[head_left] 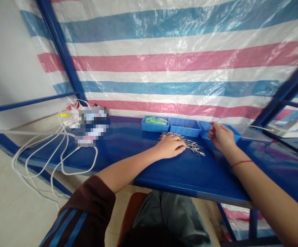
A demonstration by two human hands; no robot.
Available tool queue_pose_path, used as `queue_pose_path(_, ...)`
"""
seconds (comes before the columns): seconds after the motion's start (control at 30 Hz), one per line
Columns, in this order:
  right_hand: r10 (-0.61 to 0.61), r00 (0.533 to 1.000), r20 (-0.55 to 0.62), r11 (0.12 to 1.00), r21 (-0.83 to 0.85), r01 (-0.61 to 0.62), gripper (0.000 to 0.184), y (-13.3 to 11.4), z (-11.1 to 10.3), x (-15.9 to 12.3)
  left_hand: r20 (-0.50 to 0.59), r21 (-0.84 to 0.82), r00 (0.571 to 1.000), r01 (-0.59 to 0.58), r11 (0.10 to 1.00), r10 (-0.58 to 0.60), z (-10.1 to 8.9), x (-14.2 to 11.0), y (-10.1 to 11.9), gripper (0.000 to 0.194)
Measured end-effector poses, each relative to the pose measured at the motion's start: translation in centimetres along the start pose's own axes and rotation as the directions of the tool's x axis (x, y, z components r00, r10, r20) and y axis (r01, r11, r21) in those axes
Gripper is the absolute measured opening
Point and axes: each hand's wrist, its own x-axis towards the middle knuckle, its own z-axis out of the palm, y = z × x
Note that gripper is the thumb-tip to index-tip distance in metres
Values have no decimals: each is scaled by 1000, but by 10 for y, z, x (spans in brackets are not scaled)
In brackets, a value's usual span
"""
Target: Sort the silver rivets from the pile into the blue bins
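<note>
A loose pile of thin, shiny metal rods [195, 148] lies on the blue tabletop. My left hand [171, 145] rests on the left part of this pile, fingers spread and thumb apart, and covers some of the rods. Over the rightmost blue bin [235, 134] my right hand [221, 135] is raised with thumb and fingertips pinched together. Whatever sits in the pinch is too small to make out. The middle blue bin [185, 127] holds a few thin dark pieces. In the left blue bin [155, 125] are green-and-clear small items [156, 120].
White cables [61, 154] loop over the table's left end beside a blurred-out patch [91, 127]. Blue metal posts [69, 68] frame the desk. A striped plastic sheet [164, 61] hangs behind. A clear plastic piece [254, 133] lies right of the bins.
</note>
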Motion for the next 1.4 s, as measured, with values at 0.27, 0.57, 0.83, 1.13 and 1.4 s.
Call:
queue_pose_path(0.27, -49, 997, 64, 978, -200, 61, 38, 0, 6, -8, 82, 87, 996, -40, 995, 33, -2, 0, 1, 20)
queue_pose_path(0.57, -331, 777, 535, 512, -590, 624, 36, -3, 24, -35, 19, 156, 1000, 19, 988, -22, 2, 0, 3, 34)
queue_pose_path(0.83, -292, 748, 596, 484, -582, 654, 32, -2, 25, -36, 4, 210, 998, 59, 976, -62, 4, 2, 10, 25)
queue_pose_path(1.13, -264, 728, 633, 476, -570, 669, 32, -5, 26, -39, 11, 237, 997, 69, 969, -73, 6, 4, 7, 24)
queue_pose_path(1.4, -227, 718, 658, 478, -568, 670, 33, -9, 27, -43, 21, 276, 999, 24, 961, -31, 11, 6, 9, 22)
